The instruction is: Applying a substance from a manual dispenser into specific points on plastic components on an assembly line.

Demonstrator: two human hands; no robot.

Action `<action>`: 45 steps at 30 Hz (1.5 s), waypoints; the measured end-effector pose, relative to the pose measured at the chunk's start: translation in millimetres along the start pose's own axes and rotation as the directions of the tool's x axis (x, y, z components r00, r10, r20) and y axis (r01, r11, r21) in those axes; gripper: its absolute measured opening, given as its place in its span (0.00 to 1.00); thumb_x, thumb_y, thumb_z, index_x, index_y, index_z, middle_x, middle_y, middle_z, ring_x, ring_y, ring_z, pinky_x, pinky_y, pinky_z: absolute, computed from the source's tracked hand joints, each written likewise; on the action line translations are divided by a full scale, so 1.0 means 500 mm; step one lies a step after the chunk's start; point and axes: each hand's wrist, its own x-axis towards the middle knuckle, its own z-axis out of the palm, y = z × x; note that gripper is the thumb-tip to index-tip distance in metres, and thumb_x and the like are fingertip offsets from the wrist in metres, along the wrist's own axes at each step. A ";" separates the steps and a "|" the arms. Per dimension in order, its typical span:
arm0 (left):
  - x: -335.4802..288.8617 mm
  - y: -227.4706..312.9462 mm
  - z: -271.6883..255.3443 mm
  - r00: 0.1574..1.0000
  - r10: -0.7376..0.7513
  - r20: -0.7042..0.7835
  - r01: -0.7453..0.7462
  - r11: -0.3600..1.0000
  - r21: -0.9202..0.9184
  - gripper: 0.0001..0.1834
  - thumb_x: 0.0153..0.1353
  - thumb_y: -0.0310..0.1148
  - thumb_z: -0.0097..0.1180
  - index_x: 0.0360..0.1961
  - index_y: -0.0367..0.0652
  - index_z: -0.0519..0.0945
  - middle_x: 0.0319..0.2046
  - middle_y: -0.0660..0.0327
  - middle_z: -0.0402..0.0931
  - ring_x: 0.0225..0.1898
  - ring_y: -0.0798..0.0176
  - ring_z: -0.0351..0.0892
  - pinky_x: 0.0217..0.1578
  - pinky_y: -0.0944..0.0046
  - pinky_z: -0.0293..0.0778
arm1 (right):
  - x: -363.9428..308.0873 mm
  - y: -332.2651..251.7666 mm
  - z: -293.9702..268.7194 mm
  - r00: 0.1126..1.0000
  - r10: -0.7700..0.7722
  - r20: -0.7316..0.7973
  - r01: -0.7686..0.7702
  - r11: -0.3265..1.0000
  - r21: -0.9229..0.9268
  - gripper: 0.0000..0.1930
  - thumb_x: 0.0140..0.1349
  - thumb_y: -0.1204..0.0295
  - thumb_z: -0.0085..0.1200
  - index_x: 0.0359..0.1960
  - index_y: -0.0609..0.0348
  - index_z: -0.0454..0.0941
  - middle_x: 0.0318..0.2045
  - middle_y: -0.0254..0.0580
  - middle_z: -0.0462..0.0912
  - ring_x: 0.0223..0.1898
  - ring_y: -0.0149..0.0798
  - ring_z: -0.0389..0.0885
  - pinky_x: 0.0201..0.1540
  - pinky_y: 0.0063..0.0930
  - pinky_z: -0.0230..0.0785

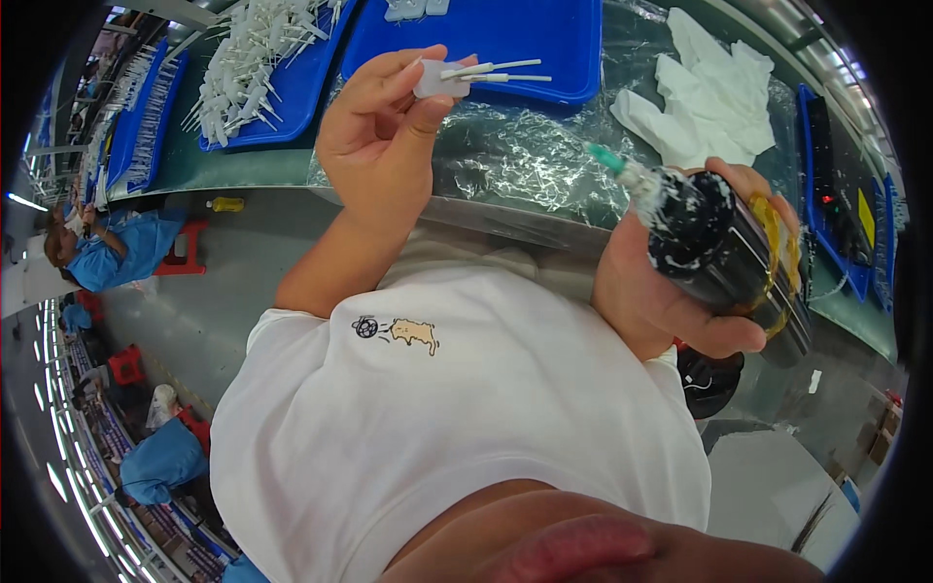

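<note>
My left hand (377, 146) is raised over the near edge of the workbench, its thumb and fingers pinching a small white translucent plastic part (433, 80). Two thin white rods (505, 77) stick out of that part toward the right. On the right side, my right hand (666, 291) wraps round a black cylindrical dispenser (719, 243). White paste smears its front end, and a yellowish band circles its body. The dispenser's green nozzle tip (606, 158) points up and left toward the plastic part, apart from it.
A blue tray (316, 107) heaped with white rod-like parts (253, 63) lies at the far left. Another blue tray (554, 34) holds a few white pieces. Crumpled white cloth (695, 97) lies on the film-covered bench (525, 180). Blue-clad people (126, 253) sit at left.
</note>
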 end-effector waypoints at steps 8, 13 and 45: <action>-0.020 -0.007 -0.013 0.976 0.148 0.159 -0.189 0.942 0.278 0.22 0.47 0.12 0.59 0.45 0.37 0.73 0.44 0.50 0.70 0.49 0.46 0.74 0.45 0.56 0.78 | -0.007 0.016 -0.020 0.848 0.093 0.522 -0.342 0.848 0.405 0.42 0.35 0.48 0.66 0.47 0.62 0.61 0.43 0.50 0.73 0.37 0.42 0.76 0.41 0.30 0.67; -0.013 -0.007 -0.016 0.933 0.196 0.301 -0.296 0.896 0.331 0.24 0.43 0.09 0.58 0.41 0.43 0.76 0.46 0.50 0.68 0.52 0.40 0.71 0.48 0.49 0.76 | -0.006 0.004 -0.051 0.798 0.161 0.581 -0.403 0.859 0.315 0.42 0.30 0.57 0.75 0.45 0.61 0.62 0.45 0.49 0.72 0.36 0.43 0.76 0.40 0.29 0.65; -0.018 -0.023 -0.009 0.897 0.321 0.304 -0.409 0.863 0.297 0.09 0.50 0.14 0.54 0.35 0.29 0.77 0.51 0.37 0.63 0.55 0.33 0.63 0.36 0.48 0.83 | 0.018 -0.003 -0.045 0.597 0.249 0.763 -0.508 0.853 0.120 0.49 0.24 0.66 0.78 0.51 0.50 0.58 0.51 0.51 0.68 0.39 0.52 0.75 0.40 0.31 0.70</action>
